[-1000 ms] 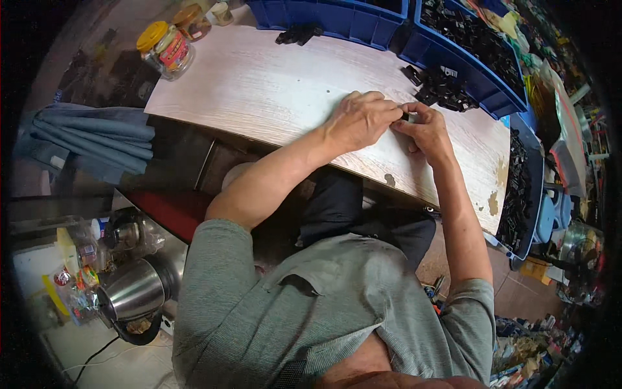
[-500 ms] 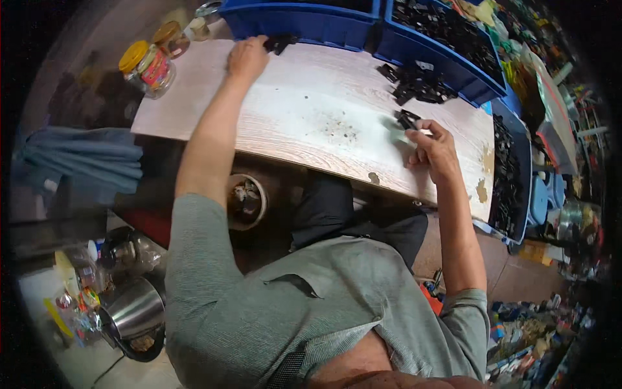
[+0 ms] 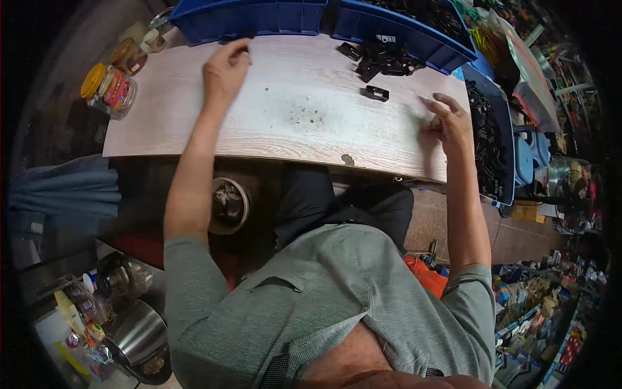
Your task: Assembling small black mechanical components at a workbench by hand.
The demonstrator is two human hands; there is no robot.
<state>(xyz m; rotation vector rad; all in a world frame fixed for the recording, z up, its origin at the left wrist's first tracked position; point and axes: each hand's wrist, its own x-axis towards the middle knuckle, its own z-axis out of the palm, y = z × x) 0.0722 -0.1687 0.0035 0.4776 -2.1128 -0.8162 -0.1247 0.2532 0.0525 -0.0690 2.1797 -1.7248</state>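
My left hand (image 3: 224, 72) hovers over the far left of the pale wooden table, its thumb and forefinger apart with nothing visible between them. Just beyond its fingertips, some dark pieces (image 3: 241, 36) lie against a blue bin, partly hidden by the hand. Toward the right edge, my right hand (image 3: 452, 123) is raised with its fingers spread and empty. A single small black plastic part (image 3: 376, 94) with an opening through it lies to the left of that hand. Behind it sits a loose heap of similar black parts (image 3: 382, 63).
Blue plastic bins (image 3: 259, 21) line the table's far side; the right one holds many black parts. Another bin (image 3: 508, 142) of black parts stands beyond the right edge. A yellow-lidded jar (image 3: 110, 91) stands at the left. Below the table is a round waste bucket (image 3: 244, 206).
My right hand has let go of the black part, now lying on the table, and moved right. My left hand has drawn off the dark pieces by the bin. The whole view has shifted.
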